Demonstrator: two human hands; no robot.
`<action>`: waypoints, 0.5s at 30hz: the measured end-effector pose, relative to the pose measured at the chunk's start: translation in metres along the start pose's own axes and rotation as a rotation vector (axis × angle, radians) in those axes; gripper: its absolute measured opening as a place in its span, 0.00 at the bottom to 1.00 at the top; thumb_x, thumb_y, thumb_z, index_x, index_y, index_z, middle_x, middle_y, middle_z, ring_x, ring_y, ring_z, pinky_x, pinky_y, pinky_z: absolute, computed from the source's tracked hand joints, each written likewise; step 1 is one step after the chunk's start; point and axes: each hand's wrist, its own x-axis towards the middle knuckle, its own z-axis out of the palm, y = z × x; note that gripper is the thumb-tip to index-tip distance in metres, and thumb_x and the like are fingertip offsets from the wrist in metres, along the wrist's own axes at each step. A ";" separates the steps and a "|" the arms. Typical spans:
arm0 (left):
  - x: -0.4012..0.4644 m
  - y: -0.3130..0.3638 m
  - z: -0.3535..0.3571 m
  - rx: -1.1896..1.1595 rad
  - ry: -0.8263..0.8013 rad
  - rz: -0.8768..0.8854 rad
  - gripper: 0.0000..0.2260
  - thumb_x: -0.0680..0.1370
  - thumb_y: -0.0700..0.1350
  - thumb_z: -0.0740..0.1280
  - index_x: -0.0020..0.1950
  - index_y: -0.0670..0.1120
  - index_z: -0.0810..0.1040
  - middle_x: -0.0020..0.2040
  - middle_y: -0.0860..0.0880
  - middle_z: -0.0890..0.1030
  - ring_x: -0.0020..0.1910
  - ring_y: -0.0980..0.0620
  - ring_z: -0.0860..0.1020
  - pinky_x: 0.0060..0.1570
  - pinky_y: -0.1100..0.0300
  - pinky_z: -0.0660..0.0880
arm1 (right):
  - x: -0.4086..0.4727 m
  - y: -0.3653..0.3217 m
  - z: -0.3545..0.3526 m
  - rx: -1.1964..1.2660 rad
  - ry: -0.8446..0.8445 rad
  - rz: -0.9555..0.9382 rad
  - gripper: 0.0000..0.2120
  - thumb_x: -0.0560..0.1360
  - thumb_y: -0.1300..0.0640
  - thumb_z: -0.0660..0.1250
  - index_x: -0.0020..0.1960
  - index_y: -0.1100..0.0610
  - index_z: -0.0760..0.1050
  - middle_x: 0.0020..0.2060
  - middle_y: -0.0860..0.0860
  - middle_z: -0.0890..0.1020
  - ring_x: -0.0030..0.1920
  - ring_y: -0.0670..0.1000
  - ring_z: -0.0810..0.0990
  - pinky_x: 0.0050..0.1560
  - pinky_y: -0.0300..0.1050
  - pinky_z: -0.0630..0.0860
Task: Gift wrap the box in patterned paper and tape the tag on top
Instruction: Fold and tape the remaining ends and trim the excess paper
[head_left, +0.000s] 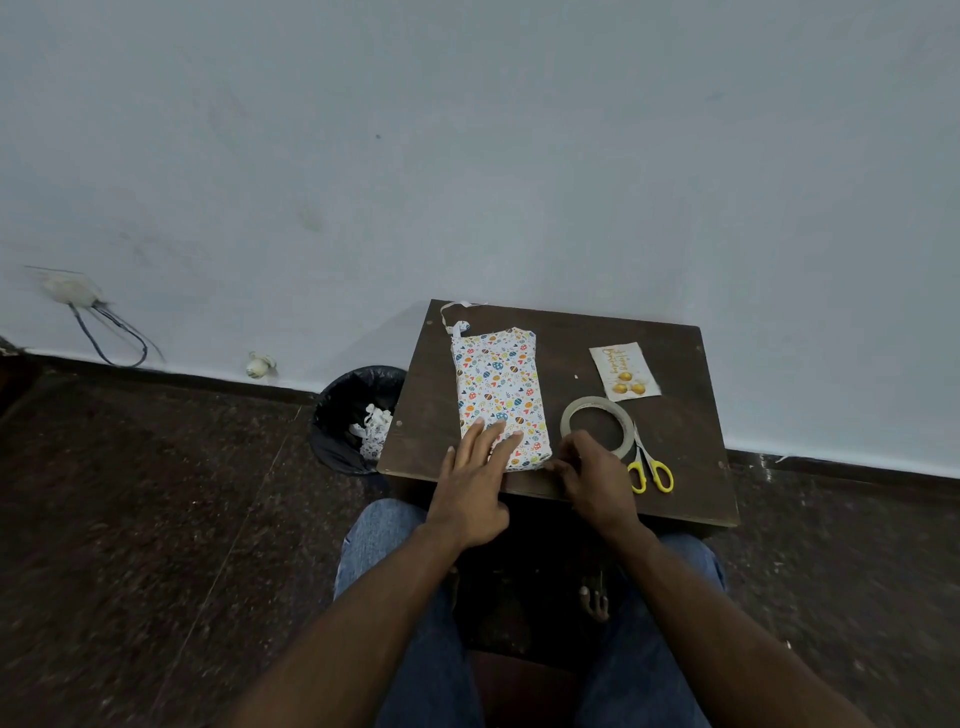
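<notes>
At far left we see a black-lined bin (358, 415) on the floor, holding crumpled paper scraps, just beside the dark tabletop (675, 483). On the left half of that tabletop lies our box (500, 393), wrapped in white patterned paper, its long side running away from us; a curl of paper strip (457, 318) sits at its far left corner. Our left hand (475, 491) rests flat on the near end of the box, fingers (493, 434) straight and spread, pressing down. Just right of the box's near corner, our right hand (592, 478) has its fingers curled at the tabletop edge; we cannot tell whether they pinch anything. It overlaps the near rim of the tape roll (597, 423). Touching the roll's right side lie yellow-handled scissors (649, 465). Beyond them, well apart from the box, lies the tag (625, 373), flat.
</notes>
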 end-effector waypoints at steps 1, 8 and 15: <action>0.000 0.000 0.000 -0.001 -0.002 0.000 0.43 0.67 0.39 0.65 0.79 0.55 0.52 0.80 0.54 0.47 0.78 0.52 0.37 0.76 0.39 0.48 | -0.001 0.000 0.000 0.002 0.006 0.012 0.10 0.75 0.53 0.73 0.47 0.55 0.73 0.41 0.48 0.80 0.40 0.50 0.79 0.38 0.51 0.76; 0.000 -0.001 0.000 -0.006 0.003 -0.006 0.43 0.68 0.38 0.65 0.79 0.55 0.52 0.80 0.55 0.46 0.78 0.52 0.37 0.76 0.40 0.49 | -0.008 -0.006 0.010 0.004 0.089 0.111 0.06 0.76 0.50 0.71 0.46 0.53 0.81 0.43 0.47 0.84 0.44 0.48 0.80 0.40 0.45 0.73; 0.000 -0.001 0.002 -0.008 0.009 -0.005 0.42 0.67 0.38 0.65 0.79 0.55 0.52 0.80 0.55 0.47 0.78 0.52 0.38 0.76 0.40 0.50 | -0.019 -0.014 0.018 -0.001 0.160 0.177 0.08 0.78 0.51 0.69 0.53 0.51 0.84 0.47 0.48 0.82 0.49 0.52 0.80 0.41 0.43 0.70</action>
